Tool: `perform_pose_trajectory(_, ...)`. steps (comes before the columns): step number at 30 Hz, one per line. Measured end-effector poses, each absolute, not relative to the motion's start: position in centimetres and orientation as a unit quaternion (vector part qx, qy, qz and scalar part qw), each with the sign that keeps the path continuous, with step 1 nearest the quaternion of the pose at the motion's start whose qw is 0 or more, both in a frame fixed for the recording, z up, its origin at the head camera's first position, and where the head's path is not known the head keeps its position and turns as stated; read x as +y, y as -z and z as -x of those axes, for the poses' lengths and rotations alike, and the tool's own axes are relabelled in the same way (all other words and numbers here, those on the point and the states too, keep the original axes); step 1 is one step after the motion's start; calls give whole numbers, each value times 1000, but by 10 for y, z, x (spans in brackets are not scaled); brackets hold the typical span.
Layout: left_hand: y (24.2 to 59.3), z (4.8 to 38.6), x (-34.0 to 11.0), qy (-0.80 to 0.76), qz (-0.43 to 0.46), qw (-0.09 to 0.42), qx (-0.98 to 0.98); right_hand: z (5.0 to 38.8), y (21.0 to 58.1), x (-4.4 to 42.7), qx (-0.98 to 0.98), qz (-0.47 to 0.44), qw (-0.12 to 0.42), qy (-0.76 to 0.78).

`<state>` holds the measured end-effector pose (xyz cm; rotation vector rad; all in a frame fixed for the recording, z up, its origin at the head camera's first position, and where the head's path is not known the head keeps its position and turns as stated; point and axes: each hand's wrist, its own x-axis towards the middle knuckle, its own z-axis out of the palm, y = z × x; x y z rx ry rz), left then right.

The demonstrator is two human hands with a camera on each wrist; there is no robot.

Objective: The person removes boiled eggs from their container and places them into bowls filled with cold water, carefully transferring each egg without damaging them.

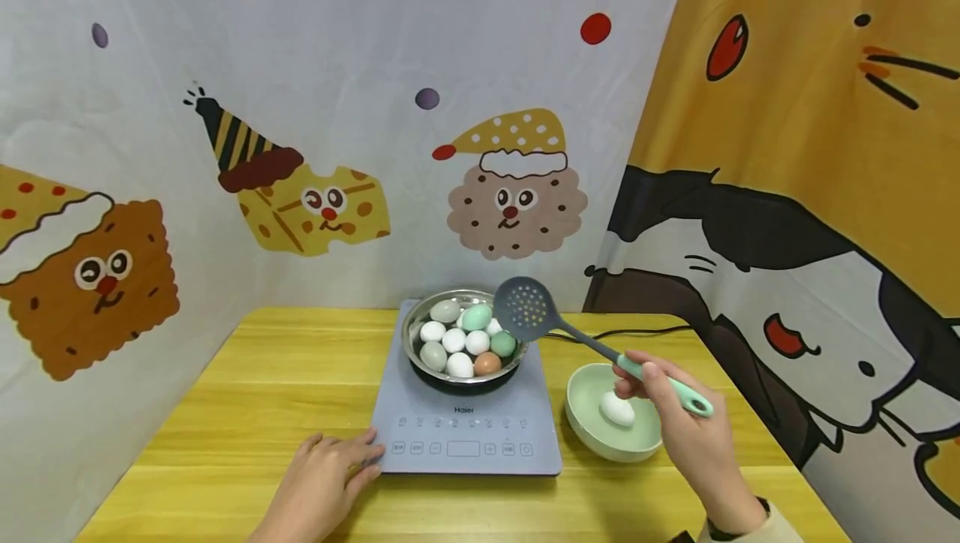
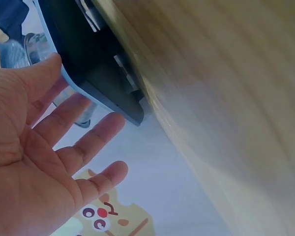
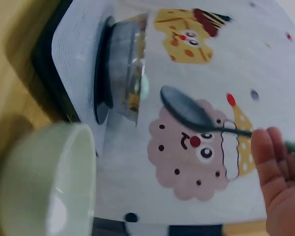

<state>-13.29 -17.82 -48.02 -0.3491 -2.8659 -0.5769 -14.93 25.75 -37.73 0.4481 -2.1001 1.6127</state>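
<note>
1. Backdrop (image 1: 337, 93) of pale fabric printed with cartoon snacks in party hats; to the right, orange cloth (image 1: 690, 127) with large cartoon animals.
2. Below, yellow wood-grain table (image 1: 262, 393) beneath a grey-blue Haier induction cooker (image 1: 405, 406) with touch buttons along the near side.
3. On the far half of the cooker, round steel pan (image 1: 410, 328) heaped with eggs (image 1: 454, 341): white, pale green and one brown.
4. With the right hand (image 1: 686, 435), grips a grey skimmer (image 1: 521, 310) by its mint-green handle (image 1: 696, 403), with thumb and curled fingers wrapped firmly round it.
5. Holds the perforated head in the air, overlapping the pan's right rim in the head view but apart from it in the right wrist view.
6. Just right of the cooker, light-green bowl (image 1: 588, 435) with one white egg (image 1: 617, 408) inside.
7. With the left hand (image 1: 326, 472), touches the cooker's left edge near its front corner, with fingers extended, spread and relaxed.
8. Behind the bowl, thin black cable (image 1: 633, 331) along the table.
</note>
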Motion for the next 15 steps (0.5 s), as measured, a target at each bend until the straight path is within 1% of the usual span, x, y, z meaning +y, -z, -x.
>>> perform_pose_trajectory(1,480,133,-178,195,118,100,-969,155,377,253,-775,-197,240,-551)
perform_pose_trajectory(4,481,133,-178,195,117,102,-968,174,377,240,-785,-319,305,-434)
perform_pose_trajectory(6,482,132,-177,196,117,101,-968,185,376,232,-773,-384,344,-370)
perform_pose_trajectory(8,482,132,-177,196,117,101,-968,192,374,225,-754,-436,367,-326)
perform_pose_trajectory(11,482,132,-177,195,118,105,-968,194,372,216,-748,-472,366,-289)
perform_pose_trajectory(15,482,132,-178,194,120,111,-967,189,369,206,-765,-496,334,-240)
